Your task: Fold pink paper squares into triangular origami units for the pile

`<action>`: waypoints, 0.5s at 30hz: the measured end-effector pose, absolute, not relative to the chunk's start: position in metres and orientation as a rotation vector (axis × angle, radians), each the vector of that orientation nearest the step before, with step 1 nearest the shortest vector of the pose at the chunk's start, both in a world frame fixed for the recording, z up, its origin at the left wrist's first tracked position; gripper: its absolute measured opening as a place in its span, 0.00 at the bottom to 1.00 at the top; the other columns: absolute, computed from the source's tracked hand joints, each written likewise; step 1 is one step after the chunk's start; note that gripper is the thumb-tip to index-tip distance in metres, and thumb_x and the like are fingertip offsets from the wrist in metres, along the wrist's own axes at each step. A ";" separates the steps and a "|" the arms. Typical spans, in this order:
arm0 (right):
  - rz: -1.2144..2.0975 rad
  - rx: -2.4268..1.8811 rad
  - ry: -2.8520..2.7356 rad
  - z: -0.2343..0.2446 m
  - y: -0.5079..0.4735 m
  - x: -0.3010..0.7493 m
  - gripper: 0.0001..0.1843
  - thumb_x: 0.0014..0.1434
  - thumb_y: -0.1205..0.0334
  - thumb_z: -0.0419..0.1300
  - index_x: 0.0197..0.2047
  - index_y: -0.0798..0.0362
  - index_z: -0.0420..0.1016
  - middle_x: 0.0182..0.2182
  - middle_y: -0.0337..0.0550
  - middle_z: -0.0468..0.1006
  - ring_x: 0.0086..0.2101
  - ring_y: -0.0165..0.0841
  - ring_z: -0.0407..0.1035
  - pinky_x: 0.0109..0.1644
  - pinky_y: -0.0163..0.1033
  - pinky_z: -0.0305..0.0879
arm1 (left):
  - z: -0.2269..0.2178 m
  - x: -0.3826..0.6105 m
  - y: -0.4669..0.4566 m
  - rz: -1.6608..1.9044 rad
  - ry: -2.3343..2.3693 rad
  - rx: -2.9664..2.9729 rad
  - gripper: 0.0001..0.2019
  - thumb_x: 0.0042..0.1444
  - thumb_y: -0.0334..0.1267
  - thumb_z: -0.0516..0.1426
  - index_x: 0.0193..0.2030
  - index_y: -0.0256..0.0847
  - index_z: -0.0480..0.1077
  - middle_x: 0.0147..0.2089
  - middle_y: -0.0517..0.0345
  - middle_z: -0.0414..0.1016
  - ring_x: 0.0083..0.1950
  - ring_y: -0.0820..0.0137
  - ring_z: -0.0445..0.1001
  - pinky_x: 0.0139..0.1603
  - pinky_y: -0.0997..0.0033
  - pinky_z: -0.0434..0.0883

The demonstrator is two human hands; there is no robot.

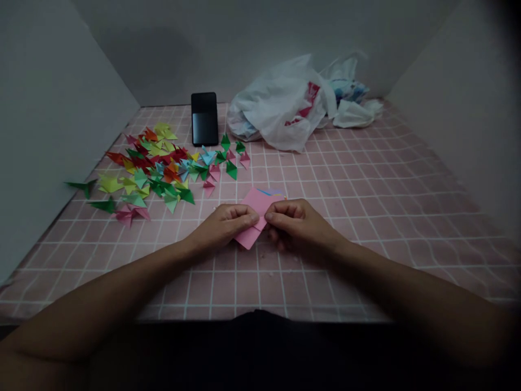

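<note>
- Pink paper (260,205), tilted like a diamond, between both hands near the front middle of the table, one corner toward the body, with a folded edge across its lower part.
- Left hand (230,218) on its left side, thumb on top and fingers curled, pinching the sheet near its middle.
- Right hand (293,218) opposite, thumb and forefinger pressed together on the right edge, other fingers curled below; only a narrow gap from thumb tip to thumb tip.
- Just past the sheet, coloured edges (278,193) in blue and lilac (perhaps more paper, though too dim and covered to be sure).
- Off to the left, a loose scatter of folded paper pieces (171,172), pointed and winglike, in red, orange, yellow, green, blue and pink.
- Behind these, a black phone (204,119), propped upright.
- Right of it, a crumpled white plastic bag (272,103) with red print, then a blue-patterned packet (348,90).
- Underneath, a pink tablecloth (366,174) with white grid lines; around, pale walls (228,43).
</note>
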State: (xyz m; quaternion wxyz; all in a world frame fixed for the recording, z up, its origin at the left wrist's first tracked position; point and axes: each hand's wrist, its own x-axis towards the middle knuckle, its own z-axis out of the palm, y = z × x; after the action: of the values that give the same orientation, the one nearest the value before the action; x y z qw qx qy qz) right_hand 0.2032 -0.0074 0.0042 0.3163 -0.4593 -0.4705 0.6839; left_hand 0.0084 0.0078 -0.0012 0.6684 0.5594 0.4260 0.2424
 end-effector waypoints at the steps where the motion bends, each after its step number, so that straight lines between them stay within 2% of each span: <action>1: 1.787 -1.215 -1.241 0.004 -0.007 0.203 0.13 0.56 0.56 0.62 0.25 0.53 0.69 0.16 0.33 0.70 0.14 0.23 0.63 0.16 0.28 0.53 | -0.001 0.009 0.008 0.560 0.959 1.270 0.16 0.57 0.50 0.61 0.33 0.36 0.71 0.27 0.64 0.65 0.27 0.77 0.59 0.29 0.76 0.55; 6: 1.676 -1.245 -1.292 0.004 -0.007 0.203 0.14 0.56 0.57 0.61 0.23 0.53 0.68 0.16 0.33 0.69 0.13 0.22 0.61 0.16 0.28 0.52 | -0.001 0.011 0.008 0.610 0.945 1.211 0.16 0.55 0.49 0.63 0.38 0.36 0.72 0.32 0.62 0.69 0.30 0.76 0.62 0.31 0.76 0.57; 10: 1.651 -1.268 -1.320 0.005 -0.007 0.203 0.15 0.56 0.57 0.61 0.21 0.53 0.66 0.15 0.33 0.69 0.13 0.22 0.61 0.16 0.28 0.52 | -0.002 0.011 0.007 0.597 0.954 1.225 0.18 0.54 0.51 0.64 0.33 0.36 0.71 0.27 0.65 0.65 0.27 0.77 0.58 0.28 0.75 0.53; 15: 1.675 -1.268 -1.300 0.006 -0.009 0.201 0.16 0.57 0.57 0.61 0.21 0.52 0.65 0.15 0.32 0.68 0.13 0.22 0.61 0.15 0.28 0.52 | -0.001 0.010 0.008 0.570 0.973 1.225 0.19 0.54 0.52 0.64 0.31 0.36 0.70 0.25 0.65 0.64 0.26 0.77 0.58 0.28 0.76 0.53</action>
State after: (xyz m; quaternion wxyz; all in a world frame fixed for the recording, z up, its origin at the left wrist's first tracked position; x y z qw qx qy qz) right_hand 0.2009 -0.0085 0.0056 0.3291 -0.4848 -0.4969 0.6402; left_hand 0.0103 0.0077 -0.0015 0.6728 0.5443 0.4323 0.2534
